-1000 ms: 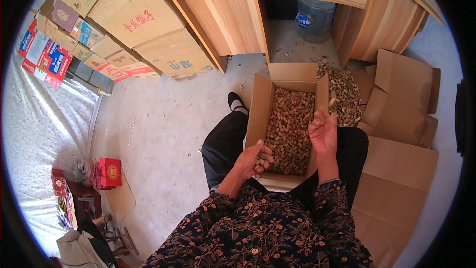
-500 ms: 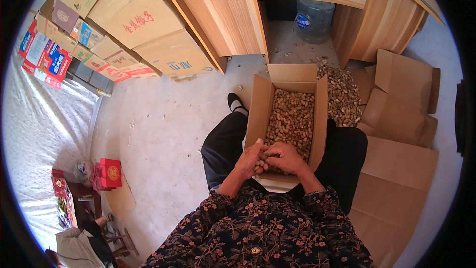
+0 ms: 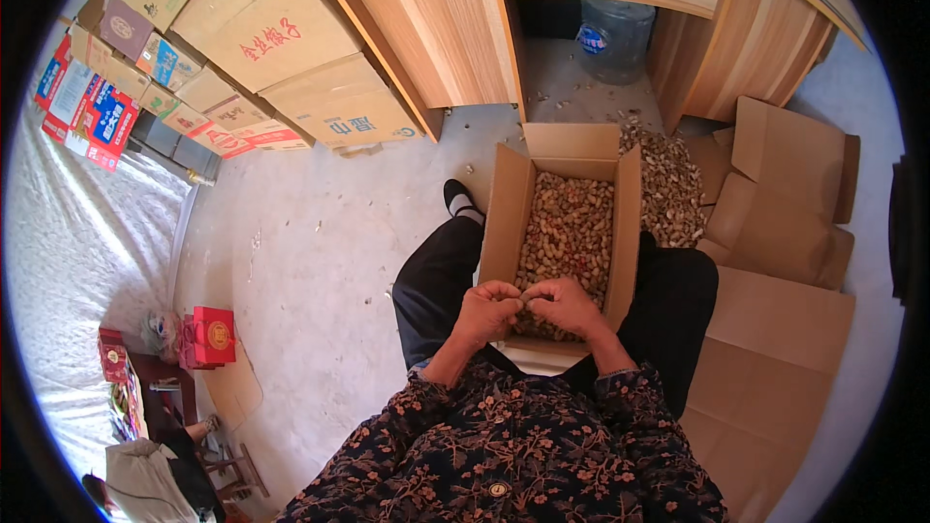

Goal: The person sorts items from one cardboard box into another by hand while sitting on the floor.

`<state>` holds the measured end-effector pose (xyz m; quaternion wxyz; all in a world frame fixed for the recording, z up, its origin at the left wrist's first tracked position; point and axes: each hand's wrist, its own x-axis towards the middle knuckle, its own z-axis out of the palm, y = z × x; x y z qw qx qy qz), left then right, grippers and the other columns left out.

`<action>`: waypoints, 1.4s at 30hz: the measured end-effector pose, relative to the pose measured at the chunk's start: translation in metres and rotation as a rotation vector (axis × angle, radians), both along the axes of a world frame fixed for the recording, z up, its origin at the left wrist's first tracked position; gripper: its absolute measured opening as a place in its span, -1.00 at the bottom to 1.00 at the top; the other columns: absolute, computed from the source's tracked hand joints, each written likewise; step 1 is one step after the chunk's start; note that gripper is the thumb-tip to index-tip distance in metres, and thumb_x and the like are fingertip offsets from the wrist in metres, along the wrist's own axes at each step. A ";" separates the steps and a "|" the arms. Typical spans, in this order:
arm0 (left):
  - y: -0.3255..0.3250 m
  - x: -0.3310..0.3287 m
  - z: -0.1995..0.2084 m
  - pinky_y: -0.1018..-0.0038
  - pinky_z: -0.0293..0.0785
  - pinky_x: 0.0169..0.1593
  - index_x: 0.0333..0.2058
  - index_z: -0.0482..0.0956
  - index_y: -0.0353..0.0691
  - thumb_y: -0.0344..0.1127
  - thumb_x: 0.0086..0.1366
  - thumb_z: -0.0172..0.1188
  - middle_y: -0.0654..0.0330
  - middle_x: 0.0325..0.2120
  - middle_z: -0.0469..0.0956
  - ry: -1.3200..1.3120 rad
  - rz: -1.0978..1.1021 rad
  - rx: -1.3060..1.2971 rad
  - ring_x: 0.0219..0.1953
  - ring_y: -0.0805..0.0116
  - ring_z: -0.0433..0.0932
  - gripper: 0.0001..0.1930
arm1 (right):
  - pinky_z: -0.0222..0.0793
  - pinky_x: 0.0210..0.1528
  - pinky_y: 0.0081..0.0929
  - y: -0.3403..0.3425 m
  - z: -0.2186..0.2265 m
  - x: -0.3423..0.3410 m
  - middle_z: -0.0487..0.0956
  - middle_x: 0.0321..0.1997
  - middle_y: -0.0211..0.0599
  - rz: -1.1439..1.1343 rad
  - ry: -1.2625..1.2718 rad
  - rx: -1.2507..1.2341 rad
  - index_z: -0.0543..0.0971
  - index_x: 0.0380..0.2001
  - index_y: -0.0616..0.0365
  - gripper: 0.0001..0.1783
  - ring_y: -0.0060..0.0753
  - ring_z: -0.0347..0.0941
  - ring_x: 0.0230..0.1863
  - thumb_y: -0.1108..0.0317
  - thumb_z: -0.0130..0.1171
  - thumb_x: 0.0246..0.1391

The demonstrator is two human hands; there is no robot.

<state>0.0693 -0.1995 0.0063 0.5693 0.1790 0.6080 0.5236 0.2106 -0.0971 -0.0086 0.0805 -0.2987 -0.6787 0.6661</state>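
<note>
Between my knees stands an open cardboard box (image 3: 509, 199) holding many unshelled peanuts (image 3: 567, 228), with some reddish bits among them. My left hand (image 3: 487, 313) and my right hand (image 3: 567, 308) meet over its near end. Their fingertips pinch a small peanut (image 3: 524, 301), mostly covered by the fingers. The left fingers are curled in, so whether more peanuts lie in that palm is hidden.
A heap of empty peanut shells (image 3: 673, 184) lies on the floor right of the box. Flattened cardboard (image 3: 775, 358) spreads further right. Ahead are a wooden desk (image 3: 426, 29) and a large plastic water bottle (image 3: 617, 44). Stacked cartons (image 3: 329, 102) stand at far left.
My left hand has turned from a cupped palm showing several peanuts to curled fingers. Both hands' fingertips have come together on one peanut.
</note>
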 end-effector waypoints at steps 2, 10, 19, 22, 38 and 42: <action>0.000 0.003 -0.001 0.67 0.32 -0.58 -0.39 0.47 -0.32 -0.51 -0.01 0.17 0.30 -0.59 0.47 0.010 0.019 0.022 -0.66 0.59 0.40 -0.85 | 0.29 -0.41 -0.59 0.000 -0.001 0.000 0.51 -0.50 -0.35 -0.001 0.005 -0.008 0.55 -0.39 0.26 -0.77 -0.59 0.38 -0.47 0.40 0.06 -0.17; 0.000 0.006 -0.009 0.72 0.25 -0.64 -0.40 0.48 -0.31 -0.48 0.03 0.15 0.31 -0.61 0.48 0.029 0.060 0.126 -0.67 0.60 0.41 -0.88 | 0.27 -0.42 -0.61 -0.001 0.003 0.000 0.49 -0.49 -0.40 -0.011 0.067 -0.035 0.53 -0.38 0.28 -0.78 -0.62 0.35 -0.46 0.39 0.08 -0.13; 0.000 0.004 -0.004 0.74 0.18 -0.70 -0.41 0.47 -0.31 -0.45 0.07 0.11 0.28 -0.66 0.47 0.018 0.040 0.074 -0.69 0.62 0.39 -0.91 | 0.25 -0.43 -0.59 -0.001 -0.002 -0.001 0.46 -0.52 -0.39 -0.020 0.045 -0.029 0.53 -0.40 0.31 -0.78 -0.61 0.32 -0.47 0.35 0.08 -0.11; 0.000 0.005 0.001 0.75 0.18 -0.70 -0.41 0.48 -0.30 -0.44 0.07 0.12 0.30 -0.66 0.46 0.019 0.032 0.064 -0.69 0.64 0.38 -0.91 | 0.25 -0.44 -0.60 -0.002 0.001 -0.001 0.45 -0.53 -0.40 -0.027 0.058 -0.012 0.53 -0.41 0.31 -0.78 -0.62 0.31 -0.48 0.36 0.08 -0.10; 0.005 0.003 0.007 0.64 0.33 -0.62 -0.52 0.45 -0.38 -0.52 -0.04 0.09 0.24 -0.69 0.44 0.195 -0.126 -0.018 -0.70 0.54 0.41 -0.94 | 0.24 -0.53 -0.51 -0.009 -0.002 -0.002 0.44 -0.66 -0.24 0.006 0.063 0.202 0.50 -0.56 0.27 -0.84 -0.51 0.34 -0.61 0.37 0.07 -0.21; 0.002 0.005 -0.001 0.65 0.32 -0.60 -0.53 0.48 -0.37 -0.52 -0.02 0.09 0.24 -0.71 0.45 0.218 -0.080 0.004 -0.69 0.55 0.42 -0.96 | 0.27 -0.53 -0.40 -0.018 -0.003 -0.008 0.44 -0.65 -0.10 -0.095 0.090 0.467 0.47 -0.63 0.28 -0.84 -0.25 0.38 -0.62 0.38 0.04 -0.29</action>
